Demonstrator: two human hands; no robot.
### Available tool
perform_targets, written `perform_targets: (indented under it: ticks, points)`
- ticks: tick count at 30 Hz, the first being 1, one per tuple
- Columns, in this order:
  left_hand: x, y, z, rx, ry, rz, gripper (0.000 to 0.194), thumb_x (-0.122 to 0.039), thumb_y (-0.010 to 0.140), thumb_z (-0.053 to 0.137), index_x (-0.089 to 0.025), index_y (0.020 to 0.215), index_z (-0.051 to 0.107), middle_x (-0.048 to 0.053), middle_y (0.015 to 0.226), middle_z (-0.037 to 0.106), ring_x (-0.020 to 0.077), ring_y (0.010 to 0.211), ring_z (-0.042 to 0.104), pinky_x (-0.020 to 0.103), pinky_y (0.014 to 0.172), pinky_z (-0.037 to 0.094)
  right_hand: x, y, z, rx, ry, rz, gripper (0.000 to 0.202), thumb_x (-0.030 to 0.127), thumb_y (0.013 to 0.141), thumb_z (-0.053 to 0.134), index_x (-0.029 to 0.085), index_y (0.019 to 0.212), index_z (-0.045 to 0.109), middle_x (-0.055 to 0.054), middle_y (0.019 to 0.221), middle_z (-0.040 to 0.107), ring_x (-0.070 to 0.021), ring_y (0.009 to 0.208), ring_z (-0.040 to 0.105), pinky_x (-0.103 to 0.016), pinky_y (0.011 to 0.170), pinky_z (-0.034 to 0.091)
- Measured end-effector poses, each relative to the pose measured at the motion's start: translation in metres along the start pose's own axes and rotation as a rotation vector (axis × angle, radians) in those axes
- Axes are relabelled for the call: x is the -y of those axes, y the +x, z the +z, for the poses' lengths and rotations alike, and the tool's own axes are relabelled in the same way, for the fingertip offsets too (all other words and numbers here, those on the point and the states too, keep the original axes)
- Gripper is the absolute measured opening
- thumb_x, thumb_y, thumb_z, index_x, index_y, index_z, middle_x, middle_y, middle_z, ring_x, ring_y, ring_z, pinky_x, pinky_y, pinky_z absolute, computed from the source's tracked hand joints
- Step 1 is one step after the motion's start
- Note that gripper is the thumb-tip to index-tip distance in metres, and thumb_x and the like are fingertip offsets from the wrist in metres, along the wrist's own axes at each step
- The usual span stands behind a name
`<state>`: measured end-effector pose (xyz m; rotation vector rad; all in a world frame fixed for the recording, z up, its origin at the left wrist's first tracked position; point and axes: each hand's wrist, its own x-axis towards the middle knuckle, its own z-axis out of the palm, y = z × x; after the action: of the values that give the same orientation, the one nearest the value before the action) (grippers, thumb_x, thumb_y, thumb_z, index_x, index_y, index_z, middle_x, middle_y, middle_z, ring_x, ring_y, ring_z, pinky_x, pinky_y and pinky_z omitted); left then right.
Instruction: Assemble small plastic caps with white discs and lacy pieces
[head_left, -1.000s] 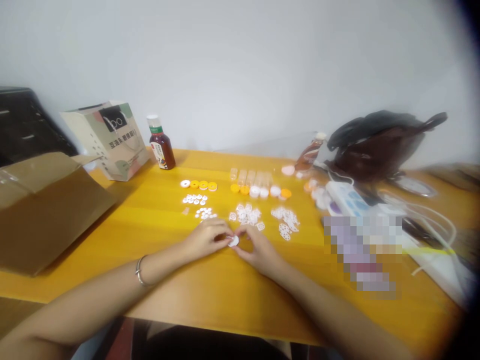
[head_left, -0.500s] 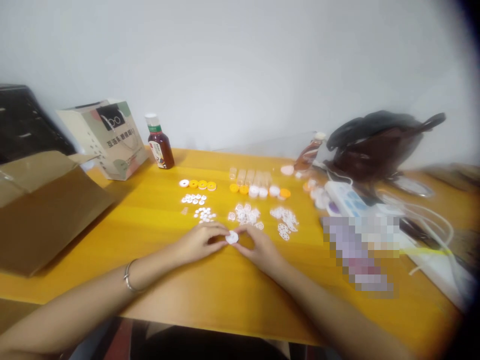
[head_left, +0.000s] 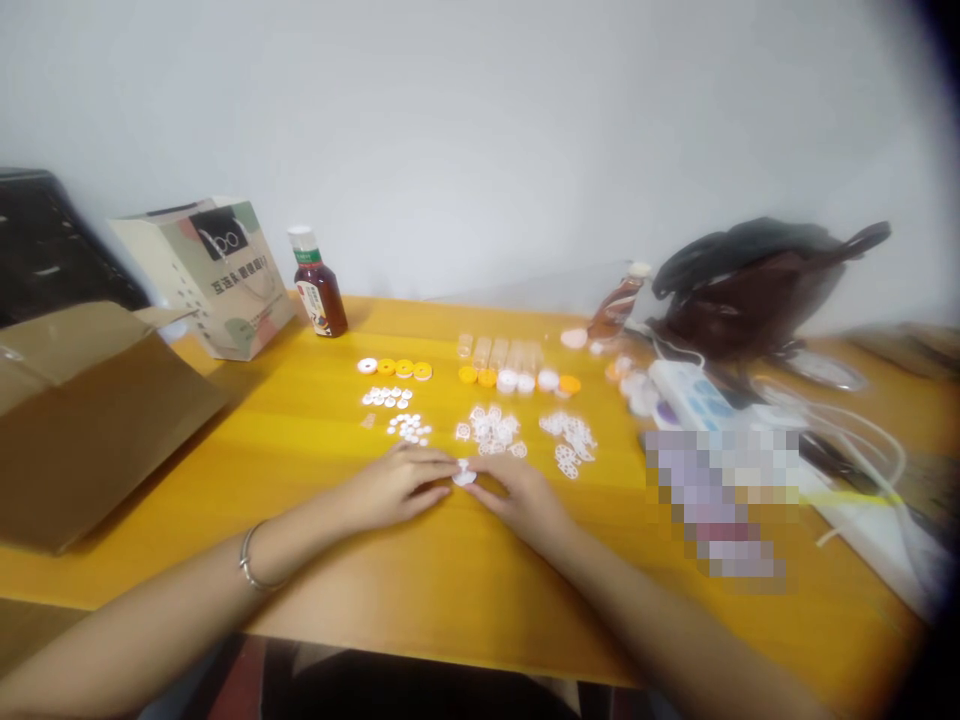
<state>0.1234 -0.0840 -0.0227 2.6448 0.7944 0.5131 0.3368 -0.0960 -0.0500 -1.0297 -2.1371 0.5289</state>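
Observation:
Between my hands, just above the front middle of the table, is a small round white plastic piece [head_left: 464, 478]. My left hand [head_left: 401, 485] pinches its left side, with the fingertips over its top edge. From the right, my right hand [head_left: 521, 495] grips the same piece with thumb and index finger. Beyond the hands lie a group of small white discs [head_left: 409, 429], a pile of white openwork pieces [head_left: 491, 430] and a second pile of similar lacy pieces [head_left: 571, 437]. Fine detail on the held piece is blurred.
Behind are white round pieces [head_left: 387, 397], yellow rings [head_left: 405, 369], clear tubes [head_left: 499, 353] and orange and white caps [head_left: 526, 382]. A cardboard box [head_left: 112, 440], paper bag [head_left: 232, 285] and dark red bottle [head_left: 321, 295] stand left. At right are a power strip [head_left: 694, 395], cables and dark bag [head_left: 757, 290].
The white piece has tilted, its face now turned less towards me. Fingers of both hands have shifted slightly around it, while the arms stay nearly in place.

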Motion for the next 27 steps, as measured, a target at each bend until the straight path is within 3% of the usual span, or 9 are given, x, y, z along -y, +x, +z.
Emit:
perform_targets:
  ticks: [7, 15, 27]
  points:
    - [-0.0014, -0.0018, 0.0008, -0.006, 0.097, 0.003, 0.033, -0.025, 0.087, 0.044, -0.025, 0.119, 0.05, 0.005, 0.115, 0.058, 0.0178, 0.098, 0.055, 0.033, 0.088, 0.035, 0.0015, 0.0006, -0.001, -0.005, -0.064, -0.062, 0.014, 0.021, 0.08, 0.055, 0.024, 0.092, 0.061, -0.004, 0.092, 0.069, -0.0189, 0.086, 0.063, -0.034, 0.077, 0.049]
    - [0.0006, -0.0051, 0.0024, 0.037, 0.278, 0.099, 0.038, -0.017, 0.084, 0.042, -0.021, 0.122, 0.047, 0.006, 0.117, 0.057, 0.0175, 0.098, 0.054, 0.035, 0.089, 0.033, -0.0019, -0.0018, 0.005, -0.071, -0.225, -0.213, 0.012, 0.02, 0.083, 0.051, 0.02, 0.085, 0.063, -0.006, 0.092, 0.068, -0.0187, 0.084, 0.063, -0.032, 0.075, 0.051]
    - [-0.0038, -0.002, 0.0025, 0.036, 0.569, 0.216, 0.029, -0.016, 0.089, 0.034, -0.015, 0.111, 0.054, 0.009, 0.103, 0.061, 0.0181, 0.093, 0.054, 0.037, 0.09, 0.029, 0.0065, 0.0, 0.0007, 0.039, -0.387, -0.271, 0.017, 0.017, 0.086, 0.044, 0.016, 0.089, 0.061, -0.01, 0.094, 0.065, -0.0213, 0.083, 0.061, -0.036, 0.074, 0.051]
